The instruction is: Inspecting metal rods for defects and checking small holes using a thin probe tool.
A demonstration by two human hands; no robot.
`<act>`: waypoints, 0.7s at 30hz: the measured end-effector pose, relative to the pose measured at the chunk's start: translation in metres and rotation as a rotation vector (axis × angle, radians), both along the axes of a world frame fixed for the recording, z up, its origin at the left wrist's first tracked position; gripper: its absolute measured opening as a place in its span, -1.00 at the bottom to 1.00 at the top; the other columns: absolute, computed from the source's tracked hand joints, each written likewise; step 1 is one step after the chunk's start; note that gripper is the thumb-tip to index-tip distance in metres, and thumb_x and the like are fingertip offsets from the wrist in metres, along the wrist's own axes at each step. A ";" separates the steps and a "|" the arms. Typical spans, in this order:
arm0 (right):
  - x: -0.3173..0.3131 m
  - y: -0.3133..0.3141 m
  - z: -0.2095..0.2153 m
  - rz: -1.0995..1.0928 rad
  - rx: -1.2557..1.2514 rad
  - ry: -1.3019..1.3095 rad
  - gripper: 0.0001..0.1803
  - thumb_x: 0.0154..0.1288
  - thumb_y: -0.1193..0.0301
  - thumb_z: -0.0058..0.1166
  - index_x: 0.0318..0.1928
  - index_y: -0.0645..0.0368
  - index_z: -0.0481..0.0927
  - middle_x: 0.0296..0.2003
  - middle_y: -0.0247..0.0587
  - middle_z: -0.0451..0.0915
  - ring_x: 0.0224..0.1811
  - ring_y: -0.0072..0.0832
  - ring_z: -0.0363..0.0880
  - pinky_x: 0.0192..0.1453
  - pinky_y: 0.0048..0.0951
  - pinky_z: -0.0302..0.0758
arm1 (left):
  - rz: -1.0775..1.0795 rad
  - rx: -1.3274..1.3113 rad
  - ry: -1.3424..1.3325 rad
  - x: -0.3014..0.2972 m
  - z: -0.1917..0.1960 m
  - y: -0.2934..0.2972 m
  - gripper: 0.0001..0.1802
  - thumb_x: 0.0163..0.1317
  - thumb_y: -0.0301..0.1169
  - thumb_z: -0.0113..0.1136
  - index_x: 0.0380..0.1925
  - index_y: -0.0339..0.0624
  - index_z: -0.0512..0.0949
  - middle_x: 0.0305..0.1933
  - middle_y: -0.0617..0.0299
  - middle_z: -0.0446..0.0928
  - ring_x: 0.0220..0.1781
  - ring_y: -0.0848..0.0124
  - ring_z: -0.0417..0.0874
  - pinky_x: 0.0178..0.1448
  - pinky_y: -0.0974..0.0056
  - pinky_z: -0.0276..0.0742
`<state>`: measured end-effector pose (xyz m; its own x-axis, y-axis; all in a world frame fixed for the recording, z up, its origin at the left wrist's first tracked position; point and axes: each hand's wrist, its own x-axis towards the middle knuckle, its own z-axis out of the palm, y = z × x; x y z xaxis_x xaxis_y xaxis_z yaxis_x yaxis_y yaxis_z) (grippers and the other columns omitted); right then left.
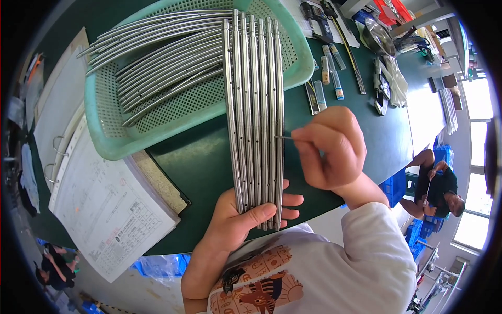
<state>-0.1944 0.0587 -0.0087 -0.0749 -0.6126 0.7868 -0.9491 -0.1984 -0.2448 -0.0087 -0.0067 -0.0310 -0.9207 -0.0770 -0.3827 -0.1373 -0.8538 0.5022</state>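
Note:
My left hand (246, 217) is wrapped round the lower ends of several metal tubes (256, 120), its thumb across the front. The tubes lie side by side, and small holes run along each one. Their upper ends reach over a green plastic basket (112, 141). Just right of the tubes, my right hand (334, 146) pinches a thin metal pin (285, 137). The pin's tip meets the rightmost tube near a hole; whether it is inside cannot be seen. More metal tubes (167, 65) rest in the basket, some sticking out past its left rim.
An open ring binder (120, 214) with drawings lies left on the green table (193, 157). Small plastic vials (334, 78), a caliper (316, 21), a steel ruler (355, 68) and a metal bowl (379, 36) are at the right. Other people (442, 188) sit beyond the table.

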 end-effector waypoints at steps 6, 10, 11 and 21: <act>-0.001 -0.004 -0.005 0.028 0.117 0.009 -0.75 -0.24 0.48 0.26 -0.42 0.11 0.56 -0.53 -0.37 0.45 -0.59 -0.43 0.39 -0.54 -0.46 0.25 | 0.006 -0.033 0.003 -0.002 0.002 0.001 -0.48 0.20 -0.40 0.12 0.12 -0.42 0.28 -0.06 -0.13 0.54 -0.07 0.14 0.62 -0.05 0.21 0.56; -0.002 0.001 0.003 0.044 -0.037 -0.012 -0.77 -0.22 0.55 0.22 -0.42 0.17 0.54 -0.52 -0.29 0.46 -0.59 -0.41 0.40 -0.54 -0.46 0.27 | 0.055 -0.076 -0.035 -0.002 -0.002 0.004 -0.51 0.15 -0.46 0.11 0.08 -0.43 0.30 -0.14 -0.20 0.55 -0.17 0.05 0.65 -0.16 0.15 0.63; -0.002 0.003 0.006 0.043 -0.111 -0.084 -0.78 -0.22 0.57 0.20 -0.43 0.19 0.53 -0.52 -0.26 0.46 -0.59 -0.40 0.39 -0.54 -0.46 0.28 | 0.053 -0.081 -0.031 -0.002 -0.002 0.004 -0.51 0.15 -0.46 0.10 0.08 -0.43 0.30 -0.15 -0.20 0.55 -0.18 0.05 0.65 -0.17 0.15 0.63; -0.007 0.000 -0.002 0.052 -0.036 -0.119 -0.84 -0.15 0.61 0.14 -0.45 0.23 0.50 -0.51 -0.22 0.47 -0.58 -0.40 0.38 -0.54 -0.48 0.29 | 0.057 -0.082 -0.021 0.002 -0.006 0.004 -0.53 0.16 -0.47 0.10 0.08 -0.40 0.32 -0.23 -0.13 0.57 -0.21 0.03 0.66 -0.22 0.13 0.62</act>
